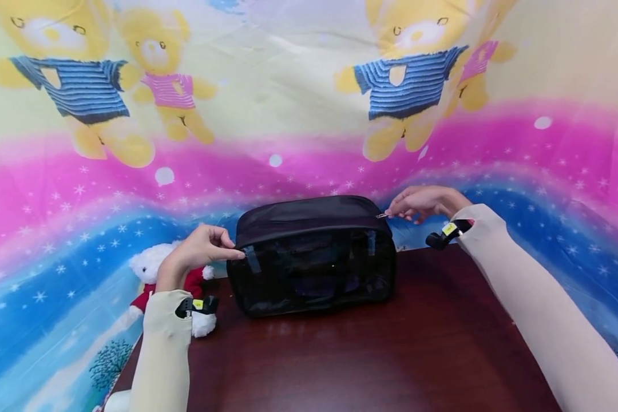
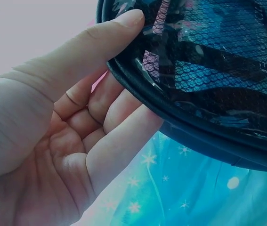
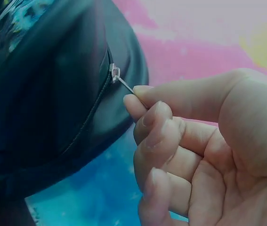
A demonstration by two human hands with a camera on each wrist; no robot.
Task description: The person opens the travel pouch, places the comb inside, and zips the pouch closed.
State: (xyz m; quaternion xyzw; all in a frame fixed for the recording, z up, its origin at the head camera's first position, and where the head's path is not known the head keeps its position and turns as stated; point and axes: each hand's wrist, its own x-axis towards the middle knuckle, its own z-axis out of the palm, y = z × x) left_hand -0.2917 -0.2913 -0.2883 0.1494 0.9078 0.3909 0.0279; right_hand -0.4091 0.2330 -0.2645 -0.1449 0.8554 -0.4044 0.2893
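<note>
A black zippered bag [image 1: 309, 269] with a clear, mesh-backed front panel stands upright on the dark wooden table. At its upper left corner, my left hand [image 1: 204, 250] grips the piped edge, with the thumb on the clear panel and the fingers behind, as the left wrist view shows. Over at the upper right end, my right hand [image 1: 421, 203] pinches the metal zipper pull [image 3: 125, 85] between thumb and index finger. The zipper slider [image 3: 114, 71] sits on the seam at the bag's end. Inside, dark straps show dimly through the panel.
A white plush toy [image 1: 146, 264] in red clothing lies left of the bag, partly behind my left forearm. The reddish-brown table [image 1: 371, 355] stretches in front. Close behind the bag hangs a printed cloth [image 1: 288, 114] with bears and snowflakes, which also covers both sides.
</note>
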